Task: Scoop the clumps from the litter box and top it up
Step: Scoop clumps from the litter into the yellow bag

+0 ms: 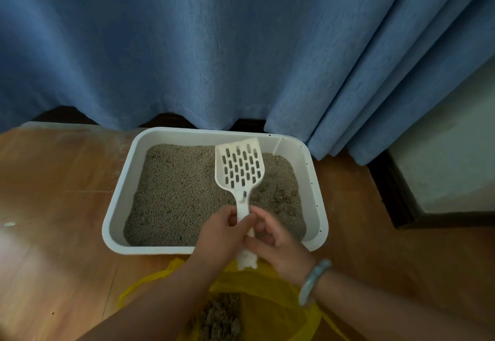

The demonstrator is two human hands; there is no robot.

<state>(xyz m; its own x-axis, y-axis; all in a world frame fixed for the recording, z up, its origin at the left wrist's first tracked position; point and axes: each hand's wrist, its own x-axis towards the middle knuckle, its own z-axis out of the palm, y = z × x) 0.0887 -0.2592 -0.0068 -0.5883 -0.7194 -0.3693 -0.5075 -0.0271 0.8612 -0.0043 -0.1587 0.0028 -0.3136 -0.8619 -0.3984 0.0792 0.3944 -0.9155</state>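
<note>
The scooping looks partly done. A dark heap of clumps (219, 316) already lies in the yellow bag (267, 300), which sits on the floor (53, 207) below and behind both grips, on the person's side of them. The white slotted scoop (241, 169) carries nothing, and grey litter (174, 193) shows through its slots. Ahead of the right grip and a little to its outer side the litter looks darker and lumpier, so I judge a few clumps are left to lift. Topping up appears not yet begun, and no supply of fresh litter is in view. The left grip (225, 231) has its fingers curled round the handle just behind the blade's neck. The right grip (278, 247) wraps the handle right beside it and nearer the person. The two touch, and the handle's butt sticks out behind them over the bag. The scoop's long axis runs from that butt straight away from the person, leaning slightly toward the left grip's side. The blade is out ahead of both grips, pointing at the blue curtain (187, 46), hollow face up. It hangs over the far part of the litter box (117, 207); whether it touches the litter I cannot tell.
</note>
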